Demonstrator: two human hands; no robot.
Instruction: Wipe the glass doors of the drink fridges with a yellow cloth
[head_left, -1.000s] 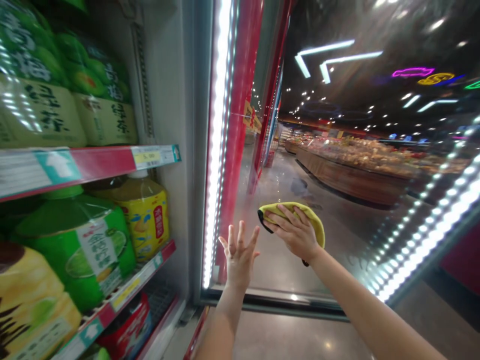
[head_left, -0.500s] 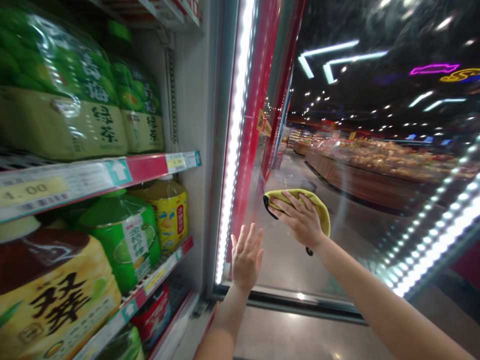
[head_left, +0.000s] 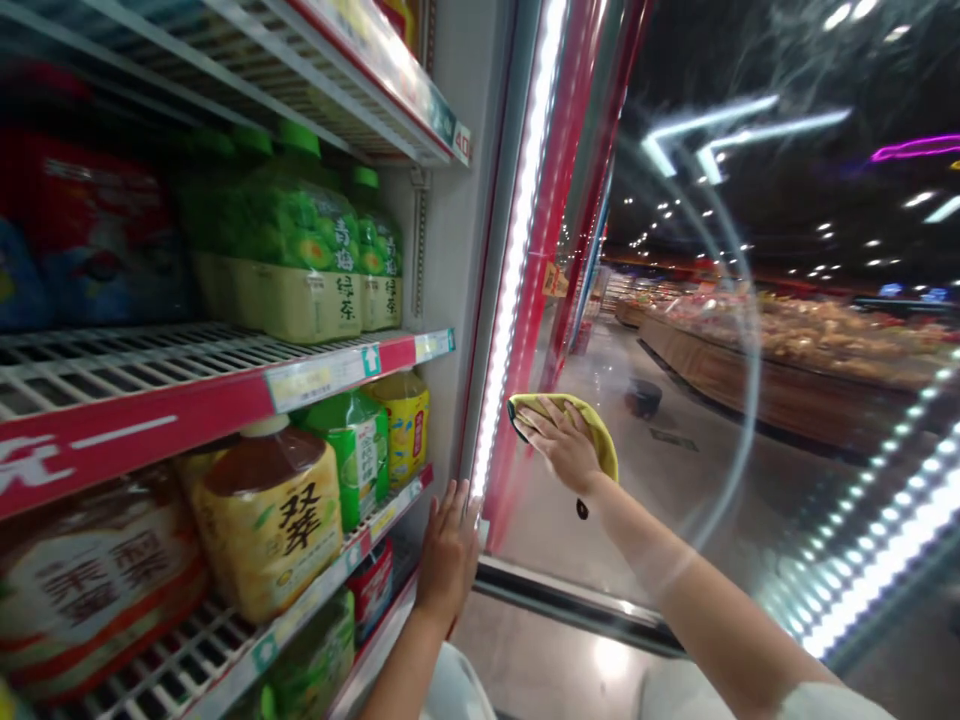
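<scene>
My right hand [head_left: 564,448] presses a folded yellow cloth [head_left: 604,440] with dark edging against the glass door [head_left: 547,520], near its lit side. A small dark loop hangs below the cloth. My left hand [head_left: 448,555] holds nothing; its fingers are stretched upward beside the lower end of the LED light strip [head_left: 517,250], at the cabinet's edge. Whether it touches the frame I cannot tell. A pale curved streak [head_left: 750,350] and smeary marks show on the glass.
On the left stand cooler shelves with price rails [head_left: 337,375], holding green tea bottles [head_left: 311,240], a brown-capped-with-cream drink bottle [head_left: 270,510] and a yellow drink pack [head_left: 405,425]. The door's bottom frame [head_left: 562,595] crosses below my hands. Through the glass, a long produce display [head_left: 780,370] shows.
My left hand has moved left, from in front of the glass to the cabinet edge. My right hand and the cloth have shifted slightly left. The view has pulled back, showing more shelves.
</scene>
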